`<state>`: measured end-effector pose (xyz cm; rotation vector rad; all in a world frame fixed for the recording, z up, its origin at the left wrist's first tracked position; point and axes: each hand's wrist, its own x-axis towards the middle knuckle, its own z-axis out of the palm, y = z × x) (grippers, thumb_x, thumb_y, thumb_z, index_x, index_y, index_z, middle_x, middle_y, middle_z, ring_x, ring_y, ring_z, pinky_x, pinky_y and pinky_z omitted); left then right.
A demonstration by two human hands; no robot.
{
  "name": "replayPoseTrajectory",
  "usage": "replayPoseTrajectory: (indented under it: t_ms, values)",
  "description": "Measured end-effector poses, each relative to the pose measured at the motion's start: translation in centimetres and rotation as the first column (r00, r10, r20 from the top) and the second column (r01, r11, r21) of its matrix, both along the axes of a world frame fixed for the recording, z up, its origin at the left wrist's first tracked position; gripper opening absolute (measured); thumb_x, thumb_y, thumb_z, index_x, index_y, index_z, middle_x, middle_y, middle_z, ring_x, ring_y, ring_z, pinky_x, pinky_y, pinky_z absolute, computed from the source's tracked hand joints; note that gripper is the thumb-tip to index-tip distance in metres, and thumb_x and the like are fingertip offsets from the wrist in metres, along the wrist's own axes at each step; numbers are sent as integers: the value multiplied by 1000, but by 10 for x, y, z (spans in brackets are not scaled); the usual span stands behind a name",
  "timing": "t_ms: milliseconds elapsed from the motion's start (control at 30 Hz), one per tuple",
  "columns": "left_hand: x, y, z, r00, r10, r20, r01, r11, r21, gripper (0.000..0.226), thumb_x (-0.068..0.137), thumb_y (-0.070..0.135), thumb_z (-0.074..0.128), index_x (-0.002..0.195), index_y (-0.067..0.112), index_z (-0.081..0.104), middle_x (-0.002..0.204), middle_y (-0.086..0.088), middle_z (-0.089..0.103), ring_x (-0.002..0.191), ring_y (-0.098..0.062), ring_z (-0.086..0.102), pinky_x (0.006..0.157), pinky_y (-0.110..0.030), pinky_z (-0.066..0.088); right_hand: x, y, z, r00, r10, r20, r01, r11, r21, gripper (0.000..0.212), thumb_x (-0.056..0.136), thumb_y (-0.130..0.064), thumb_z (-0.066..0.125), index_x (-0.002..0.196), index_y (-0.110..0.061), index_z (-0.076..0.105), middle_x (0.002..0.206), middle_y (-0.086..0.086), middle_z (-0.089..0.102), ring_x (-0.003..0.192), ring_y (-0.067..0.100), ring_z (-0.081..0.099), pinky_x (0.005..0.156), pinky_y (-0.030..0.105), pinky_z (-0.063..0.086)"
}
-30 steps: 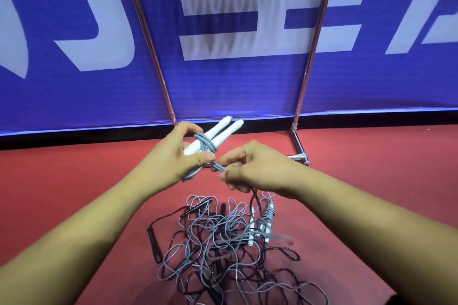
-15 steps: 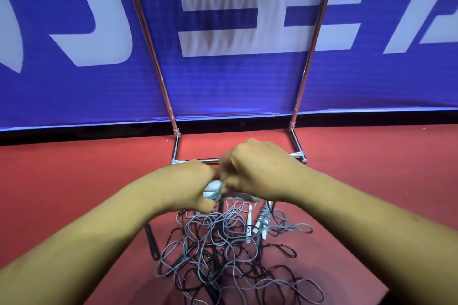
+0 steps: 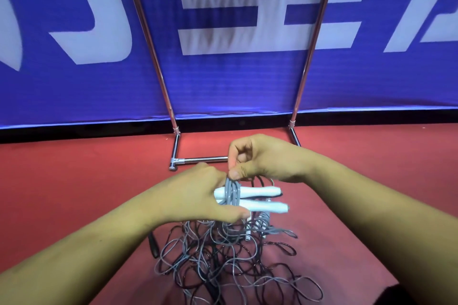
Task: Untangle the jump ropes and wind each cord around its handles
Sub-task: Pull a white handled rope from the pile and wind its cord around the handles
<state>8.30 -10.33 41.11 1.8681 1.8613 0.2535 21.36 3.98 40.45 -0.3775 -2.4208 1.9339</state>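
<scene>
My left hand [image 3: 198,195] grips a pair of white handles [image 3: 260,199] lying side by side and pointing right. Several turns of grey cord [image 3: 232,192] are wound around them near my fingers. My right hand [image 3: 262,158] pinches the cord just above the handles, between thumb and forefinger. Below both hands a tangled pile of grey and black cords [image 3: 223,262] lies on the red floor. Another white handle [image 3: 247,231] stands partly hidden in the pile, and a black handle [image 3: 153,246] lies at its left edge.
A chrome rack frame [image 3: 195,160] stands on the red floor just beyond my hands, its two poles rising in front of a blue banner [image 3: 223,82] with white characters.
The handles went from pointing up and away, down behind my hands, to level and pointing right. My right hand now pinches the cord above them, and more turns show.
</scene>
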Motion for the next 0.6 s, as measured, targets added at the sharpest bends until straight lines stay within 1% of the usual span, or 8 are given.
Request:
replayPoseTrajectory:
  t_ms: [100, 200, 267, 333, 400, 467, 533, 600]
  values:
    - [-4, -2, -3, 989, 69, 129, -88, 984, 156, 47, 69, 66, 65, 77, 20, 55, 62, 0, 55, 53, -9, 41, 54, -31, 38, 2, 10, -8, 998, -67, -20, 63, 988, -143, 11, 90, 2, 60, 81, -5, 58, 59, 2, 60, 47, 7, 51, 46, 17, 40]
    - [-3, -4, 5, 960, 167, 226, -208, 963, 171, 59, 63, 67, 69, 109, 39, 46, 74, -6, 67, 64, -24, 56, 61, -38, 47, 7, 19, -17, 997, -78, -7, 77, 986, -150, 11, 89, 6, 60, 85, -4, 60, 70, 11, 61, 54, 12, 54, 49, 19, 43]
    - [-2, -5, 10, 937, 152, 314, -215, 961, 175, 64, 70, 54, 77, 122, 50, 40, 76, -7, 70, 62, -29, 56, 58, -37, 48, 9, 20, -21, 999, -36, -9, 35, 995, -92, 14, 83, 13, 59, 89, 0, 61, 76, 17, 60, 63, 20, 52, 53, 23, 42]
    - [-1, -5, 14, 894, 112, 434, -214, 957, 194, 47, 80, 33, 79, 115, 46, 51, 74, 3, 69, 50, -16, 49, 49, -24, 42, 8, 18, -23, 999, -41, -2, 41, 995, -86, 10, 80, 5, 56, 88, 2, 61, 70, 16, 57, 62, 20, 47, 54, 24, 40]
    - [-5, -1, 17, 829, 164, 534, -308, 932, 191, 31, 82, 20, 77, 100, 36, 57, 61, 5, 59, 43, -11, 41, 43, -19, 36, 7, 15, -25, 996, -82, 28, 85, 992, -95, 6, 88, -7, 62, 85, -3, 63, 67, 12, 56, 56, 20, 46, 52, 25, 40]
    - [-14, 2, 16, 769, 221, 600, -381, 912, 153, 28, 85, 14, 74, 95, 27, 52, 54, -1, 50, 41, -16, 34, 39, -20, 30, 9, 15, -29, 993, -104, 59, 108, 991, -79, 15, 96, -15, 59, 85, -6, 65, 68, 10, 57, 53, 16, 48, 50, 22, 42]
    - [-24, 2, 19, 730, 285, 621, -438, 893, 106, 29, 88, 11, 71, 93, 21, 44, 59, -15, 47, 42, -16, 30, 39, -19, 26, 11, 14, -28, 989, -132, 65, 135, 989, -53, 16, 98, -16, 56, 89, -7, 67, 63, 7, 56, 50, 15, 48, 47, 20, 41]
    - [-35, 3, 19, 710, 339, 617, -493, 865, 93, 30, 89, 6, 67, 94, 15, 39, 64, -18, 46, 44, -16, 29, 40, -20, 24, 11, 12, -21, 986, -156, 54, 157, 987, -21, 18, 99, -15, 54, 92, -7, 68, 58, 4, 53, 48, 14, 46, 46, 18, 40]
